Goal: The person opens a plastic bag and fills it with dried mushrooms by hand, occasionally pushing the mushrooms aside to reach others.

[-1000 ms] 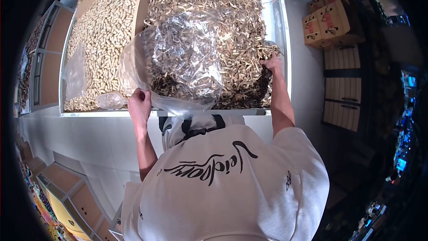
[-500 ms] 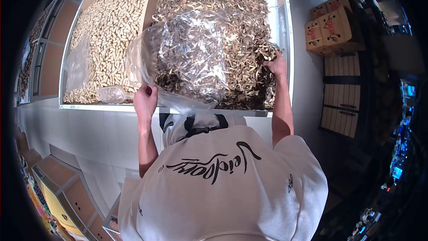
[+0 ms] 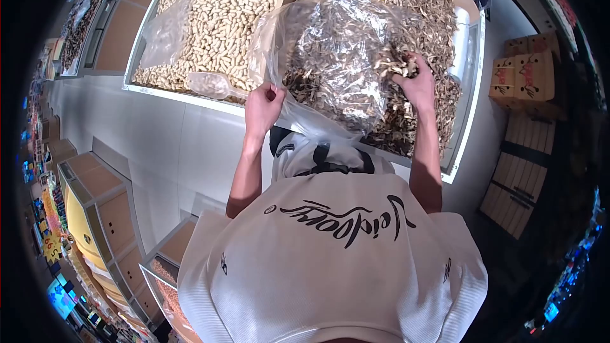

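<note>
Clear plastic bag (image 3: 337, 57), partly filled with dried strips: left hand (image 3: 264, 105) fingers pinch its rim, right hand (image 3: 416, 82) fingers clutch strips from bin (image 3: 467, 121); filling unfinished.

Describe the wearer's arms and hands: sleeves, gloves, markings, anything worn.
Both arms are bare from the elbow down, under the short sleeves of a white textured T-shirt with black script lettering across the chest. The left hand and right hand are bare: no gloves, and no watch, ring or wristband that I can make out.
</note>
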A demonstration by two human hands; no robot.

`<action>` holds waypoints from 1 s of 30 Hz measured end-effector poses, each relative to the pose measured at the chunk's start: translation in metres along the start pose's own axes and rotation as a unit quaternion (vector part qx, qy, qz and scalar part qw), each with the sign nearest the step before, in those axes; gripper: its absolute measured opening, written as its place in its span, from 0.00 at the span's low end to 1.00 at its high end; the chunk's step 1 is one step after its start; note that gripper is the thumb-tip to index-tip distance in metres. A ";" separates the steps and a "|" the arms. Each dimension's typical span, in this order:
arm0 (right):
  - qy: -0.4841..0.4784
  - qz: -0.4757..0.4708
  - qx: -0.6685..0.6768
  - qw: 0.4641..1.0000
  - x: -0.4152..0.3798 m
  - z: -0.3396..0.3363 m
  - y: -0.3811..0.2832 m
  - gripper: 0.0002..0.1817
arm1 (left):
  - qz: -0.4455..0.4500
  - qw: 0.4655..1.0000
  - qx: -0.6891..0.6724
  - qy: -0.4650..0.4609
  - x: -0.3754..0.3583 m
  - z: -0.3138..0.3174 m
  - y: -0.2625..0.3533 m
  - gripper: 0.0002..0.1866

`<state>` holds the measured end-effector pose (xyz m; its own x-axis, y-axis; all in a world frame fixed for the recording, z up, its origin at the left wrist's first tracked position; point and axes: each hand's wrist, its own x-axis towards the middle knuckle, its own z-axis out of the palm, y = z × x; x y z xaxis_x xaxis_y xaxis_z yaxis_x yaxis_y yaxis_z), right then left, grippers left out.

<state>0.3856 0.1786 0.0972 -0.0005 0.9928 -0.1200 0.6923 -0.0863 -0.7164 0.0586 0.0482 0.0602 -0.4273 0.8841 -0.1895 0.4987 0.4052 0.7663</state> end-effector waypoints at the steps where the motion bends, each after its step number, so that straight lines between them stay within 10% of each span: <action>1: -0.017 -0.041 0.026 0.999 0.003 0.017 -0.003 0.36 | -0.001 1.000 -0.006 0.000 0.000 0.000 -0.001 0.17; 7: -0.208 0.001 0.046 0.977 -0.019 0.107 -0.068 0.34 | -0.007 0.997 -0.073 -0.007 0.001 -0.001 -0.006 0.17; 9: -0.132 -0.195 0.000 0.972 -0.018 0.167 -0.039 0.34 | -0.009 0.995 -0.095 -0.012 0.002 -0.001 -0.007 0.17; 11: -0.222 -0.196 0.035 0.954 -0.022 0.189 -0.032 0.34 | -0.013 0.993 -0.120 -0.018 0.000 -0.003 -0.004 0.16; 16: -0.155 -0.216 0.058 0.962 -0.026 0.182 -0.034 0.12 | -0.013 0.994 -0.111 -0.011 -0.001 -0.008 -0.009 0.16; 23: -0.049 -0.207 0.139 0.967 -0.025 0.132 -0.044 0.09 | -0.003 0.992 -0.126 -0.021 0.001 -0.003 -0.004 0.17; 30: -0.288 -0.281 0.039 0.915 -0.034 0.158 -0.003 0.21 | 0.000 0.982 -0.183 -0.045 0.004 0.004 -0.005 0.16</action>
<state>0.2696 0.1319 -0.0056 -0.7362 0.6754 -0.0440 0.4121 0.3957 -0.8208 0.0574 0.0505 0.0538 -0.3501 0.9081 -0.2298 0.1883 0.3085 0.9324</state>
